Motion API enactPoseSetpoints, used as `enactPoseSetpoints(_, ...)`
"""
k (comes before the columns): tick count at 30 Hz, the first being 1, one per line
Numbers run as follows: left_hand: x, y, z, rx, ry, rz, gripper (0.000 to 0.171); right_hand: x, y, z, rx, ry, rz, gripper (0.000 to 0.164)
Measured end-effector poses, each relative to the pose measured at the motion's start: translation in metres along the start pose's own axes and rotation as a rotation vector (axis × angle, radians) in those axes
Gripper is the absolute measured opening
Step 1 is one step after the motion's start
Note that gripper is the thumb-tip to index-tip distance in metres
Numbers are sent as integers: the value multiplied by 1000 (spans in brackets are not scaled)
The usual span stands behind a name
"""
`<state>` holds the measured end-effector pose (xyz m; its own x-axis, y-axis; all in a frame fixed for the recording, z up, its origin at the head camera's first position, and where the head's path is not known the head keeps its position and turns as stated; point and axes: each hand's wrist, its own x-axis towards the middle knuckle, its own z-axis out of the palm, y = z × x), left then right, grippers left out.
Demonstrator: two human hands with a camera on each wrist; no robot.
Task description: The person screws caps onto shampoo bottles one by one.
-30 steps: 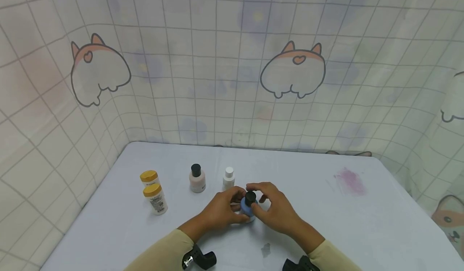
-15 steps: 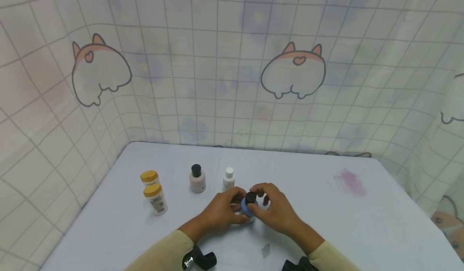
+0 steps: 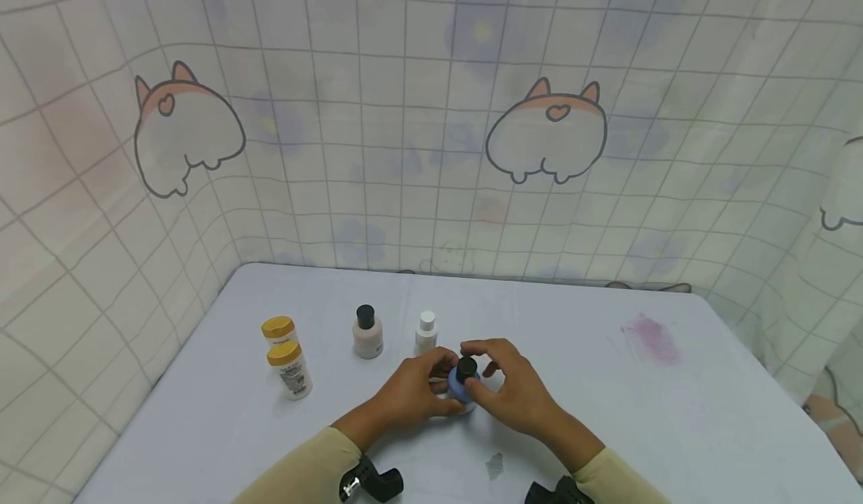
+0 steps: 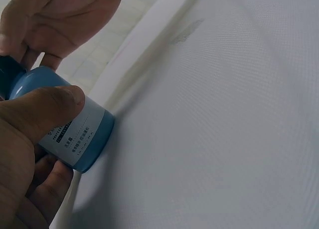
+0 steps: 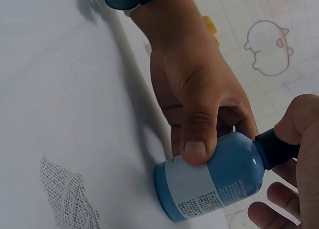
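Note:
A blue bottle (image 5: 237, 164) with a white printed label and a black cap (image 3: 466, 368) stands on the white table near its middle. My left hand (image 3: 413, 392) grips its body, the thumb lying across the label in both wrist views. My right hand (image 3: 514, 392) pinches the black cap between thumb and index finger, its other fingers curled beside the bottle. Just behind the left hand is a small white bottle (image 3: 426, 332), its lower part partly hidden.
A pale pink bottle (image 3: 367, 337) with a black cap stands farther left. Beyond it are two white bottles with yellow lids, the nearer one (image 3: 291, 373) overlapping the farther (image 3: 278, 329). A pink stain (image 3: 652, 338) marks the right side of the table (image 3: 674, 421).
My right fingers shift slightly about the black cap, the index finger and thumb moving a little and coming back. My left hand and the blue bottle stay in place.

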<state>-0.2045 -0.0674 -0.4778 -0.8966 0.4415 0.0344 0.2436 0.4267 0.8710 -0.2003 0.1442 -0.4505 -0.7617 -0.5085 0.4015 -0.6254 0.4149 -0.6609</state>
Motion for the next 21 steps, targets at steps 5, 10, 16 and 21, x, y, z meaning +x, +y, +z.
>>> enactPoseSetpoints(5, 0, 0, 0, -7, 1, 1, 67, 1, 2, 1, 5, 6, -50, 46)
enactPoseSetpoints(10, 0, -1, 0, 2, 1, 6, 64, 0, 0, 1, -7, 16, 0, 40)
enactPoseSetpoints(16, 0, -1, 0, -30, -3, 11, 61, 0, -4, 2, -31, 28, 97, 36)
enactPoseSetpoints(21, 0, -1, 0, -31, -6, 7, 60, -1, -4, 2, -35, 17, 126, 41)
